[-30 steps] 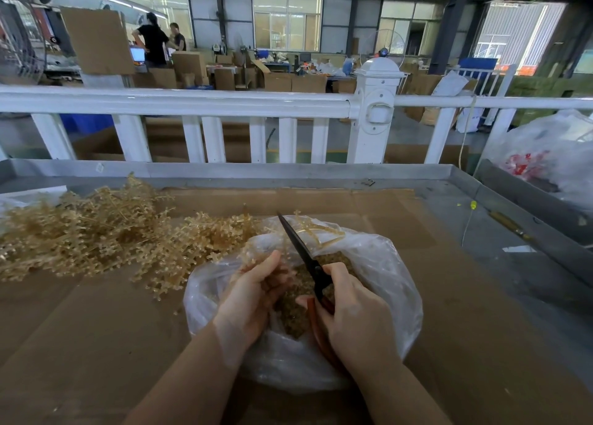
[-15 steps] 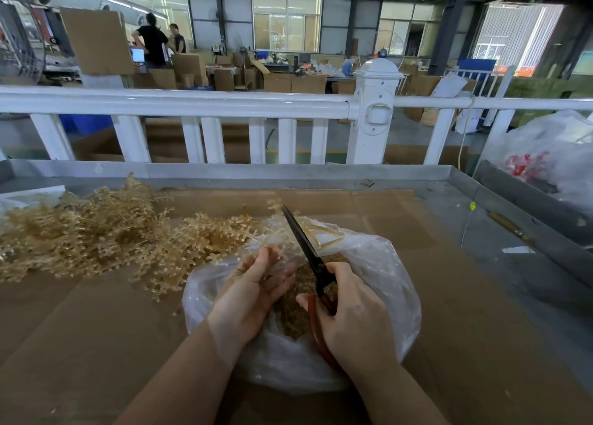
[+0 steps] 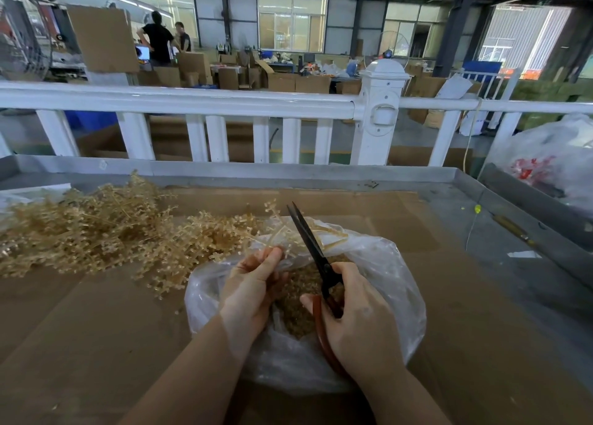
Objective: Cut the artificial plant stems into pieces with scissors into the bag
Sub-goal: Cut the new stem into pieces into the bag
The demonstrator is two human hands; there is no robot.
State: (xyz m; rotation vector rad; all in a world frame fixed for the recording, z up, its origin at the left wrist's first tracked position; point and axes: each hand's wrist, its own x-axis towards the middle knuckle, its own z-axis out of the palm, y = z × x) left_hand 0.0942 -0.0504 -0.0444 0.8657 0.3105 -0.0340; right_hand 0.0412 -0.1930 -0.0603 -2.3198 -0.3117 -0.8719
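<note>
Cardboard-covered bench [image 3: 96,344] stands before a white railing [image 3: 192,102]. Left hand [image 3: 248,291] pinches a golden plant stem [image 3: 276,235] over the open plastic bag [image 3: 394,283], which holds cut pieces. Right hand [image 3: 359,323] grips red-handled scissors [image 3: 309,241], blades closed, pointing away. Uncut stems [image 3: 106,228] lie heaped just left of the bag.

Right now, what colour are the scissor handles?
Reddish-brown scissor handles, seen in the head view.

Single head view, worn on person, faces forward and down, close above bag [image 3: 385,264]; white railing [image 3: 192,103] beyond bag, warehouse floor farther behind it.
</note>
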